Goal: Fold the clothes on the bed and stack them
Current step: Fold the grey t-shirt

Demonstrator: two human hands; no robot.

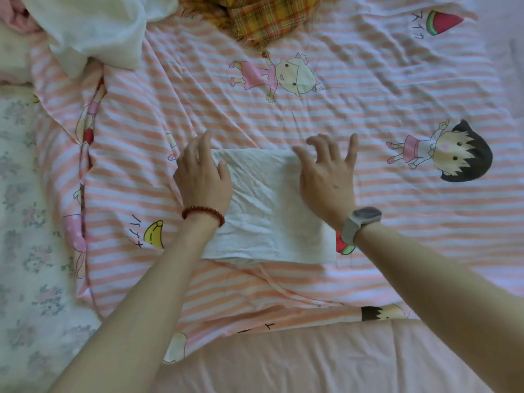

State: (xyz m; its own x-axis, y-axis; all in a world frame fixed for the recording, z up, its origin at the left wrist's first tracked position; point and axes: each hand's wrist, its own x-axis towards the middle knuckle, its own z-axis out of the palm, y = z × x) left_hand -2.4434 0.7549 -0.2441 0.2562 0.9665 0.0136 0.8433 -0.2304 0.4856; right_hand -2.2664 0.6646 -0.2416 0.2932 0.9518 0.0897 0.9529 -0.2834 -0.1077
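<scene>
1. Head view: left hand [202, 177] lies flat on the left edge of the folded white cloth [269, 211], fingers relaxed, gripping nothing.
2. Right hand [326, 174] at the cloth's upper right corner, fingers spread, nothing held.
3. Cloth mid striped sheet [368, 109]; plaid garment [255, 15] and white pile [93, 26] further back.

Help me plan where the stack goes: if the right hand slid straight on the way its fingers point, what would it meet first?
Likely only bare striped sheet; beyond the right hand nothing lies in that line.

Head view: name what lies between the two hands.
Head view: only the folded white cloth lies between the left hand and right hand.
</scene>
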